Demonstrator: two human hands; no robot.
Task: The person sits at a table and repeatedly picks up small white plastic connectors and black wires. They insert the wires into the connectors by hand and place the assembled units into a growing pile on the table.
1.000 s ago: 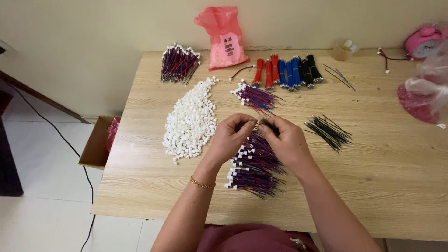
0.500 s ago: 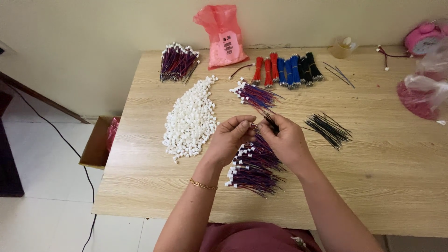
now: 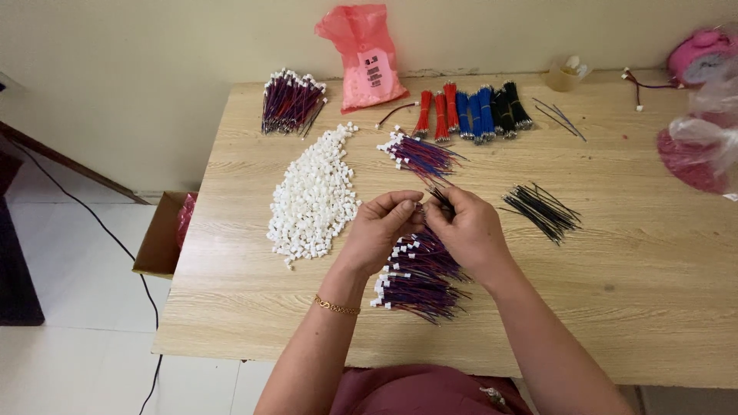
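White connectors (image 3: 314, 196), black wires (image 3: 543, 210), pink bag (image 3: 367, 55)

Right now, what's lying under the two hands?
Under the left hand and right hand lies a pile of purple wires with white connectors; its upper part is covered.

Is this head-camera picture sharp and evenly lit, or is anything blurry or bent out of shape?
Head view: soft, even light, faint shadows under the left hand and right hand; the table edges bow from the wide lens; the clear bag at the right edge looks smeared; no harsh glare.
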